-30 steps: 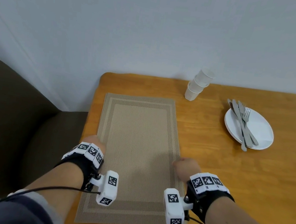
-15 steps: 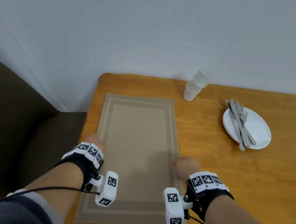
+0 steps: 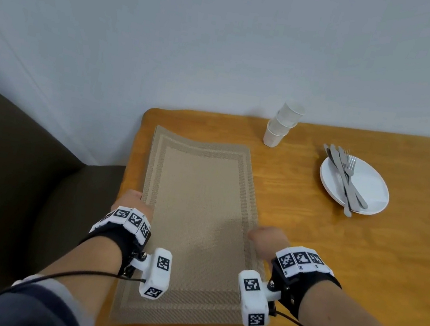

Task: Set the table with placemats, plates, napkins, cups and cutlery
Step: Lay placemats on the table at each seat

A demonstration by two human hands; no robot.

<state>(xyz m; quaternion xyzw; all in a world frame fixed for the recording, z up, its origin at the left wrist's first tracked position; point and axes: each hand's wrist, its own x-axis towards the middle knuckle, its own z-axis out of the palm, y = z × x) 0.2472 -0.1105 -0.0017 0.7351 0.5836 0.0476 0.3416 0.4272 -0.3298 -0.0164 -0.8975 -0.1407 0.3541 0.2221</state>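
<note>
A beige woven placemat (image 3: 199,216) lies lengthways on the left part of the wooden table (image 3: 332,266). My left hand (image 3: 130,201) grips its left long edge and my right hand (image 3: 266,238) grips its right long edge. The mat's far left corner is lifted a little off the table. A stack of three white cups (image 3: 281,127) stands at the back. White plates (image 3: 356,185) sit at the right with knives and forks (image 3: 345,178) lying across them. My fingers are hidden under the mat's edges.
A dark brown upholstered chair (image 3: 7,186) stands left of the table. A pale wall runs behind the table's far edge. Cables trail from both wrist bands toward me.
The mat has tilted slightly, with its far left corner raised and its far end turned a little. Both hands stay on the mat's edges.
</note>
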